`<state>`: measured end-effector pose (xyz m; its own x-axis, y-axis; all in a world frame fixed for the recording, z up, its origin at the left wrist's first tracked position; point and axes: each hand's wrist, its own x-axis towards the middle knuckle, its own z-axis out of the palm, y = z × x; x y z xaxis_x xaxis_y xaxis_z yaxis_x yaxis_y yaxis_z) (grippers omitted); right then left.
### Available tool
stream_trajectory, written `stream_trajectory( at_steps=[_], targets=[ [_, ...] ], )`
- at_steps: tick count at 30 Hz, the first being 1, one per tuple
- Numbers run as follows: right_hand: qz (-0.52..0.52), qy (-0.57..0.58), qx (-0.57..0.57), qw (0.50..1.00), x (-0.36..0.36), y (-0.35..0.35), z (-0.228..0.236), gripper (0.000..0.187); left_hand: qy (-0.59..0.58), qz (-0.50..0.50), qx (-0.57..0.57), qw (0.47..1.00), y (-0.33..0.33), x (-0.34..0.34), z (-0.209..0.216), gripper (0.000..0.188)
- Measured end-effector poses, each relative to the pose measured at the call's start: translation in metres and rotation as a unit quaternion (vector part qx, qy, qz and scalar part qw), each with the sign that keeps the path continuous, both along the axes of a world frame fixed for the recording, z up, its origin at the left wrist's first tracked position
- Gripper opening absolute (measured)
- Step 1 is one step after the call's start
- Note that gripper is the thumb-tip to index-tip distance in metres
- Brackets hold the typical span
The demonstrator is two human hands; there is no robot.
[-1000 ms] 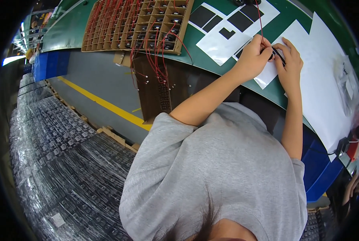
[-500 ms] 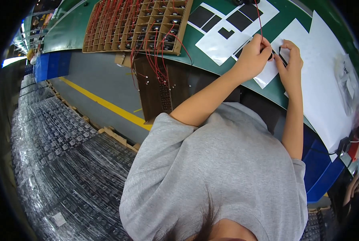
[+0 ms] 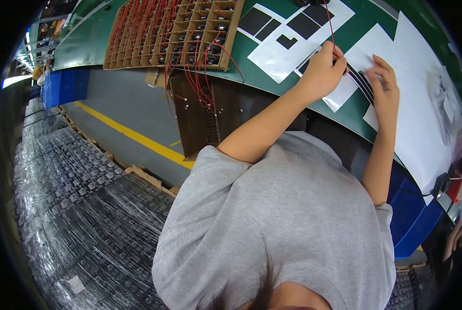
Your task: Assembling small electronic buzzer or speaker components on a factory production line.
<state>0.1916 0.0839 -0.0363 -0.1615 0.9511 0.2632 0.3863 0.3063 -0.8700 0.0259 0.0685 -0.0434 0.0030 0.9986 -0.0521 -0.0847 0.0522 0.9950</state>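
Note:
My left hand [image 3: 321, 72] is closed on a small black part with a red wire [image 3: 329, 23] running up from it. Most of that part is hidden behind the fingers; its kind cannot be made out. To its right, my right hand [image 3: 386, 85] has its fingers bent and apart, with nothing plainly held. Between the hands, thin black strips [image 3: 362, 84] lie side by side by a white sheet [image 3: 342, 94], close to my right fingertips. Farther left, another white sheet [image 3: 266, 61] bears black cut-out pieces [image 3: 303, 25].
A cardboard box [image 3: 230, 51] with dividers holds several round black parts with red wires, some hanging over the green table's [image 3: 288, 88] edge. Large white paper [image 3: 417, 113] and a clear plastic bag [image 3: 442, 103] lie at right. Wrapped stacks [image 3: 71, 206] stand at lower left.
My right hand has moved slightly right and its fingers have spread, uncovering the black strips. My left hand has shifted slightly left, and the black part has mostly gone out of sight.

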Motion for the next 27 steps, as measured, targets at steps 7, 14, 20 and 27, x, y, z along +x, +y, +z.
stream_trajectory(
  at_steps=[7,14,20,27],
  targets=[
    [-0.162,0.118,-0.012,0.980,0.098,-0.030,0.034,0.016,0.025,-0.026,-0.020,0.999,0.004,-0.006,0.006,0.011],
    [-0.207,0.073,0.049,0.974,0.146,-0.061,0.051,0.015,-0.143,-0.090,-0.034,0.985,0.006,-0.015,0.011,0.016],
    [-0.065,0.107,-0.051,0.991,0.059,-0.063,0.058,0.019,-0.394,-0.241,-0.063,0.884,-0.019,-0.037,0.034,0.031],
    [0.083,0.074,-0.091,0.990,-0.017,-0.073,0.078,0.032,-0.317,-0.157,-0.105,0.929,-0.045,-0.035,0.054,0.020]
  ],
)
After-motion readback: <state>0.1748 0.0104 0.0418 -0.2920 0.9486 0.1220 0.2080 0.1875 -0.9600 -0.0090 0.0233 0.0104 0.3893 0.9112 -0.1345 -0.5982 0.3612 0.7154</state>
